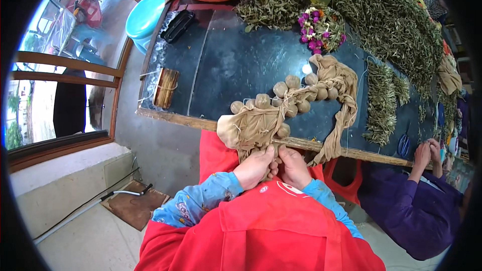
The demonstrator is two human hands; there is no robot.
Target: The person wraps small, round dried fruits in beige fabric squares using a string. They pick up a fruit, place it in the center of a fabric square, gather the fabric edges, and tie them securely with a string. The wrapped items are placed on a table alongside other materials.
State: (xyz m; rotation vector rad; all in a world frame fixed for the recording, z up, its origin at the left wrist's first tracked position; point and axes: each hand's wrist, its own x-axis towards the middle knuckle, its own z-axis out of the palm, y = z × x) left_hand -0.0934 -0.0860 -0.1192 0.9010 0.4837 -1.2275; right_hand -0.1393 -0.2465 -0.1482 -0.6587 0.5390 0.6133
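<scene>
Both my hands are at the table's near edge, close together. My left hand and my right hand pinch a gathered part of a thin brown cloth, thumbs side by side. What lies inside the pinch is hidden by my fingers. The cloth drapes over the wooden edge, and its long twisted strip curves away to the right and hangs down again near my right hand. Along it sit several round, cloth-wrapped balls, knotted off in bunches.
On the dark table lie a wooden bundle, a black case, a flower wreath, heaped dried leaves and blue-handled scissors. A purple-sleeved person's hands work at the right. Blue basins stand beyond the left corner.
</scene>
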